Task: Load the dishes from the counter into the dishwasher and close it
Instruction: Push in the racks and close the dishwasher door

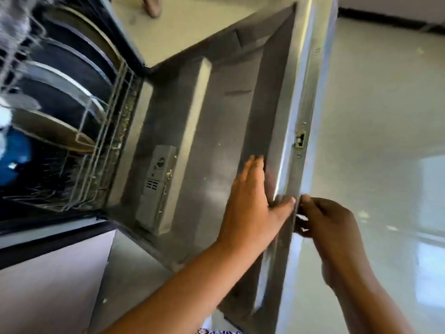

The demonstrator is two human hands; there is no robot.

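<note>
Glossy pale floor (pixel 385 116) beneath steel dishwasher door (pixel 216 116), perhaps half-open.

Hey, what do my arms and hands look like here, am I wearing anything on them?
The left hand and right hand are ungloved, and both forearms are uncovered to the frame's edge: no sleeves, watch or bracelet visible. Blur leaves rings uncertain. A scrap of blue, white and pink patterned fabric shows at the bottom edge.
</note>
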